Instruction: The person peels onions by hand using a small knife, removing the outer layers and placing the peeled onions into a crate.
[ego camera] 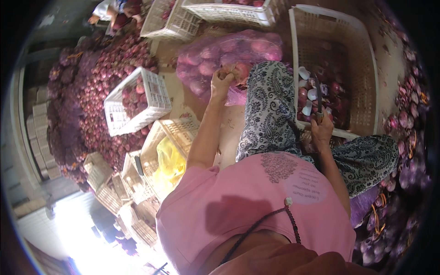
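Observation:
My left hand (222, 82) is closed at the dry, papery neck of a red onion (242, 71), at the near side of a pink mesh bag (206, 67) full of large red onions. In my right hand (322, 130) is a knife with a curved dark blade (319, 92) and a short handle (320, 118). The blade points away from me over a large white plastic crate (369, 68). Inside that crate lie red onions (302, 94), loose skins and pale cut pieces (312, 94). The mesh partly hides the bagged onions.
At left, a tilted white crate (156, 89) of onions stands by a big onion heap (113, 72). Nearer is a crate (178, 132) with a yellow plastic bag (168, 158). More crates (230, 13) stand ahead. Netted onions (407, 117) line the right. A person (115, 13) sits far left.

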Motion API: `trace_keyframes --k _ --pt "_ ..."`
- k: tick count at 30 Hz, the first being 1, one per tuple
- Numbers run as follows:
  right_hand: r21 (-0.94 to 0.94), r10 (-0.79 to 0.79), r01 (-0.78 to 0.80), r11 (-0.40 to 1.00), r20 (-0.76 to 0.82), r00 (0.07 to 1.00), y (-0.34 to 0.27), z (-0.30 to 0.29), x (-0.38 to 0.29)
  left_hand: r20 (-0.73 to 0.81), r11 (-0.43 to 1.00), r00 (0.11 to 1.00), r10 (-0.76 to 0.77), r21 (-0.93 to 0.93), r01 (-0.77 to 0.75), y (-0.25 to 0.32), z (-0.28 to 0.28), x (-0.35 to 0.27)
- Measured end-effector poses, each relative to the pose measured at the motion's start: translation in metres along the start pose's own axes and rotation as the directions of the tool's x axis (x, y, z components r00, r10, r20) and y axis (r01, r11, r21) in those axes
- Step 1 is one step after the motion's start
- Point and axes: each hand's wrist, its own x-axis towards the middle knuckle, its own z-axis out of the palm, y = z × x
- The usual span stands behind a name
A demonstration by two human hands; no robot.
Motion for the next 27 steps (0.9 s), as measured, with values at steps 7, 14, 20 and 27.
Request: trace_keyframes --k 7,14,20,27 --pt "0.414 0.205 -0.288 0.863 0.234 0.951 -0.016 -0.032 0.032 0.328 0.981 0.924 0.194 -0.08 -0.177 0.142 0.116 -0.075" --pt "0.733 0.06 -0.662 0.158 0.662 0.747 0.002 -0.083 0.041 0.817 0.979 0.546 0.185 -0.104 -0.176 0.115 0.217 -0.12" --pt "0.766 0.388 -0.457 0.451 0.292 0.874 0.013 -0.079 0.022 0.822 0.997 0.566 -0.052 0.01 0.078 0.044 0.239 -0.105" --pt "0.252 0.101 -0.069 0.965 -0.116 0.988 -0.003 -0.041 0.016 0.857 0.888 0.473 -0.205 -0.04 0.458 0.033 0.235 -0.104"
